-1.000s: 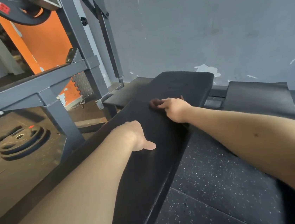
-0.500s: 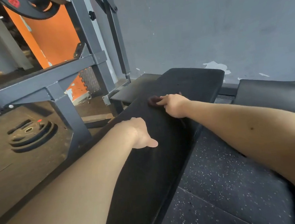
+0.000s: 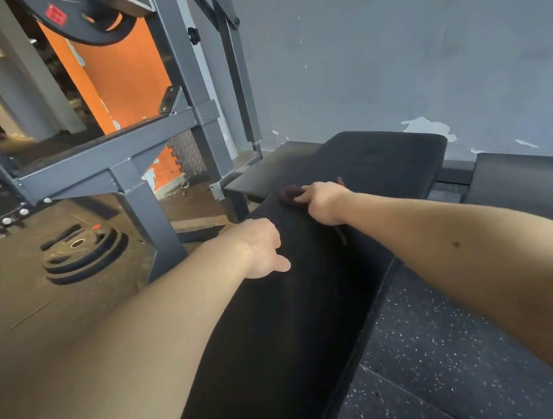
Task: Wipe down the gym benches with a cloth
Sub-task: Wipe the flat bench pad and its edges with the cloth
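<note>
My right hand (image 3: 324, 204) lies on the black bench (image 3: 299, 327) ahead of me, pressing a dark reddish cloth (image 3: 289, 194) down onto the pad. My fingers are bent over the bunched part of the cloth, which pokes out just past my fingertips, and a thin strip of it trails back under my wrist. My left hand (image 3: 260, 247) sits nearer to me, just left of my right, at the left edge of the same pad. The back of it faces the camera and the thumb sticks out flat on the pad towards my right arm. The fingers are hidden behind the knuckles, so I cannot tell whether they curl round the edge or hold anything.

Beyond my right hand the pad ends close to a grey wall (image 3: 421, 37). To the right of my right arm a second black pad (image 3: 535, 190) stands against that wall, with speckled rubber floor (image 3: 439, 346) between it and my bench. Left of my left hand stands a grey steel rack (image 3: 117, 155), and further left a stack of weight plates (image 3: 81, 250) lies on the floor.
</note>
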The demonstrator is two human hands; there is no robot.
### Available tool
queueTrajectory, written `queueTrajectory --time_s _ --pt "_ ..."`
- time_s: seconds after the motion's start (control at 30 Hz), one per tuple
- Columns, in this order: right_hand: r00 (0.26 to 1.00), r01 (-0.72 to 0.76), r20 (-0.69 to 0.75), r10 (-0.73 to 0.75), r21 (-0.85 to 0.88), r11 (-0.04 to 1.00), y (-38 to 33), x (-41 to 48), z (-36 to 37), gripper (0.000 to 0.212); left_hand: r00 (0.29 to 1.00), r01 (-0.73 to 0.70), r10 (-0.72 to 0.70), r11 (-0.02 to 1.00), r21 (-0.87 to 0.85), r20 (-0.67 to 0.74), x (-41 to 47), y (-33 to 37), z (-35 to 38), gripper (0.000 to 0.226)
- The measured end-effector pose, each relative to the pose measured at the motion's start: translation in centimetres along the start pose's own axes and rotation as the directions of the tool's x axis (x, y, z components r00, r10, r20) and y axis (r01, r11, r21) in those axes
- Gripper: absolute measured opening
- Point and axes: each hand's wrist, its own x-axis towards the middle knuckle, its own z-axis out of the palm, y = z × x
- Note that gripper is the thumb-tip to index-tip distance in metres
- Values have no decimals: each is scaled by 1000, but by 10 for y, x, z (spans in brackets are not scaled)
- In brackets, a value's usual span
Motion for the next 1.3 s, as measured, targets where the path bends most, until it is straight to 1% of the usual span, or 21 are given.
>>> queueTrajectory --time_s 0.03,0.07,0.13,0.2,0.27,0.33,0.4,0.43,0.5,0.57,0.63,0.7,0.77,0.87,0.93,1.0,1.07,1.1,1.17,1.23,1.3 --pt "997 -68 -34 68 7 998 0 6 -2 54 999 22 -22 1000 -3 -36 2 -4 2 49" --pt "993 -103 -54 103 12 995 -3 14 -1 51 996 55 -56 998 -12 -65 5 -8 4 54" --pt "995 -86 -55 86 4 996 -16 19 3 47 988 138 -142 988 -64 -53 9 -17 8 69" --pt "999 16 -50 -17 -15 1000 -33 14 10 49 978 207 -208 971 -119 3 15 -27 13 83" --pt "986 168 -9 -168 -8 986 -49 3 17 56 972 236 -232 962 -141 44 20 -34 15 89" --pt "956 294 12 -294 14 956 -59 -6 28 59 968 249 -245 964 -94 44 24 -36 14 97" --pt "939 340 24 -342 49 939 -60 -8 32 61 968 250 -248 967 -46 43 29 -35 11 105" --pt "942 332 29 -334 56 942 -59 -5 28 63 968 248 -246 968 -39 58 31 -35 9 106" --pt "967 248 47 -250 34 968 -50 11 18 64 966 244 -239 969 -43 98 33 -33 7 104" --pt "995 94 35 -95 33 995 -35 35 5 64 967 239 -234 970 -39 99 32 -32 6 98" --pt "999 -37 -2 38 82 996 -20 60 -2 62 969 235 -232 972 -24 83 30 -31 8 93" --pt "994 -96 -35 101 122 988 -16 75 -4 56 970 234 -232 972 -10 76 28 -30 10 90" --pt "993 -104 -40 109 120 987 -21 79 -3 51 971 229 -227 973 -8 75 26 -30 10 88" --pt "999 -22 -29 23 41 999 -31 59 3 53 971 225 -223 974 -15 88 26 -29 8 89" --pt "994 108 -5 -108 27 994 -40 35 13 59 970 225 -222 974 -18 99 28 -30 7 91" --pt "965 262 8 -262 17 965 -48 11 23 62 967 235 -233 972 -13 107 28 -29 6 93" --pt "940 339 19 -340 33 940 -46 -3 27 61 964 241 -240 970 -2 111 28 -28 7 95" --pt "942 334 27 -335 46 942 -43 -4 23 61 964 242 -240 970 0 111 28 -28 7 95" --pt "967 251 29 -252 34 967 -32 7 12 62 966 238 -236 971 -5 110 30 -30 7 95" --pt "995 95 5 -95 -13 995 -19 28 1 66 966 236 -233 972 -12 112 31 -31 8 95" --pt "998 -55 -33 55 -3 998 -7 46 -6 61 966 238 -235 971 -14 105 34 -32 11 96"
